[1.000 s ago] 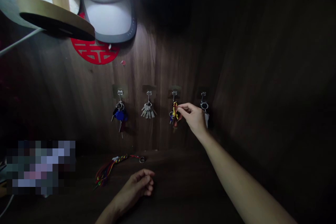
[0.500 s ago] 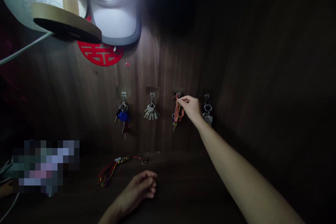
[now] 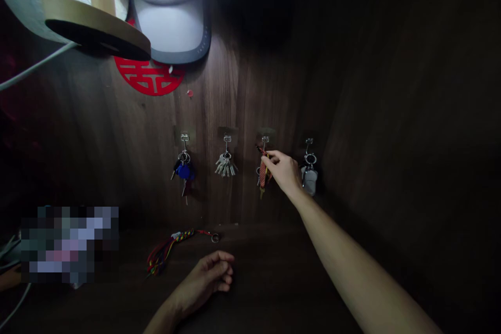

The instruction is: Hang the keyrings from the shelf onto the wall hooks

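My right hand [image 3: 285, 171] pinches an orange-red patterned strap [image 3: 263, 171] between thumb and fingertips. A few keys [image 3: 261, 193] dangle under the strap. Its top end sits just below and left of the third metal hook [image 3: 265, 140]; whether it still touches that hook I cannot tell. Down on the dark wooden surface, my left hand [image 3: 209, 276] rests with loosely curled fingers, slightly apart, and nothing visible in them. Near it lies a braided multicoloured cord [image 3: 182, 237] with a tassel and a metal ring [image 3: 215, 238].
Other hooks carry a bunch with a blue tag [image 3: 183, 170], a bunch of silver keys [image 3: 226, 166] and a ring with a pale grey fob [image 3: 310, 180]. Above are a red paper cutout [image 3: 156, 81], a grey cap [image 3: 172, 31] and a lamp with a round wooden part [image 3: 97, 28].
My right hand has moved slightly down and left with the strap, whose top end is now lower and the hook shows more. The left hand has hardly moved, its fingers slightly looser.
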`<state>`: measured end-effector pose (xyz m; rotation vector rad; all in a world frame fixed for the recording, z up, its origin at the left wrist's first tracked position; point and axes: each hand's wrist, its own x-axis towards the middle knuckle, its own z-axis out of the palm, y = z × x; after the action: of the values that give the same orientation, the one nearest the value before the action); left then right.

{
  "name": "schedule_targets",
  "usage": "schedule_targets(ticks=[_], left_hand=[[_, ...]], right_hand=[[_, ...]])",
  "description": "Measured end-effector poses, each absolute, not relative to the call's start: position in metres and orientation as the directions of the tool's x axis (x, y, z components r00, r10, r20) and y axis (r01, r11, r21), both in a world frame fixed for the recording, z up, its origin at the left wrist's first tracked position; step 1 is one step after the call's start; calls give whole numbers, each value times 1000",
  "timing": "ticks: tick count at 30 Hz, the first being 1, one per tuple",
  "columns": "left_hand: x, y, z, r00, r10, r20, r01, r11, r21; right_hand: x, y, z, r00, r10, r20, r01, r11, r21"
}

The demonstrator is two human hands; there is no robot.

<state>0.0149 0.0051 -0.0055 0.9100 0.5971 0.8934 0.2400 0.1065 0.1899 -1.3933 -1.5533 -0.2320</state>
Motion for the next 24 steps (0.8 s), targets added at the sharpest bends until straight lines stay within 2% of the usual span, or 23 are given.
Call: schedule_targets(ticks=[4,15,20,24], left_hand=[[15,5,-6,509,857,-82,-391,315,865],[13,4,-7,489,869,-77,-386,295,874],[13,3,-8,485,871,-78,-349,274,896],[15,0,-7,472,880,-51,-320,224,921]], right_hand=[[242,109,171,160,639,753,845,306,-439],[254,85,121,175,630,757,770,391,-504],[256,66,85,133,700,701,726,413,-550],[253,47,53,63,805,589,685,395,-613]])
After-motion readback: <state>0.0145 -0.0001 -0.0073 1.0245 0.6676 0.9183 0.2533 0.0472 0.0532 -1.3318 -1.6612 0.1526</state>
